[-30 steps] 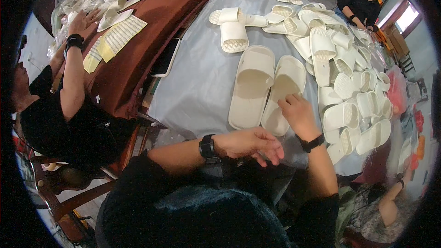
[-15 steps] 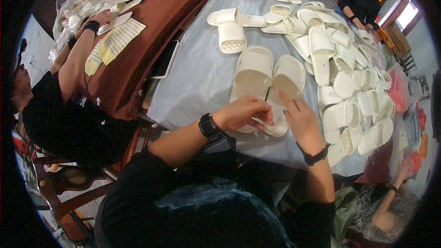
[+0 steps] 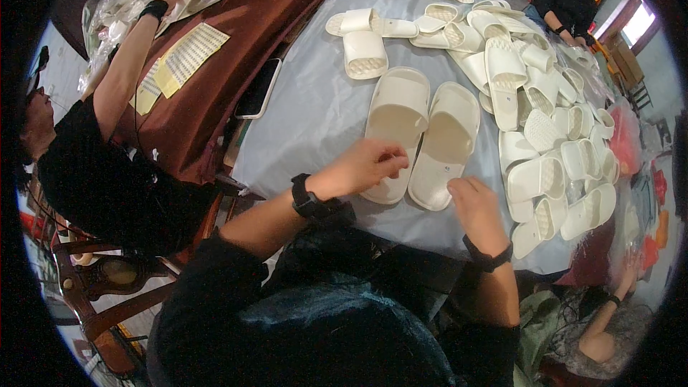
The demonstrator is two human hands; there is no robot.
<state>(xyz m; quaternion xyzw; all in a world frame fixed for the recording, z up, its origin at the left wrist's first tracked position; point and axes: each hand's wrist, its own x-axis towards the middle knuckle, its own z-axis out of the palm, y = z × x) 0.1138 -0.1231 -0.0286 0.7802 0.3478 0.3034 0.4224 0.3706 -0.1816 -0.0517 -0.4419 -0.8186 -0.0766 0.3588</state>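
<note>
Two cream slide slippers lie side by side in front of me, heels toward me. My left hand (image 3: 367, 166) hovers over the heel of the left slipper (image 3: 396, 104), fingers curled in a pinch; whatever they hold, if anything, is too small to make out. Beside the heel edge of the right slipper (image 3: 454, 125), my right hand (image 3: 479, 209) has its thumb and fingers drawn together, and I cannot tell whether it touches the slipper or holds anything. A small printed sticker (image 3: 447, 169) shows on the right slipper's footbed. Both wrists wear black bands.
A heap of cream slippers (image 3: 541, 86) covers the right side of the grey-covered table (image 3: 301, 150). More slippers (image 3: 365, 54) lie beyond the pair. At left are a phone (image 3: 259, 89), yellow sticker sheets (image 3: 192, 57) and a co-worker's arm (image 3: 129, 64). Other people sit around.
My hands have moved apart: the left shifted left, the right drew down off the right slipper, uncovering its sticker. The co-worker at left has reached farther forward.
</note>
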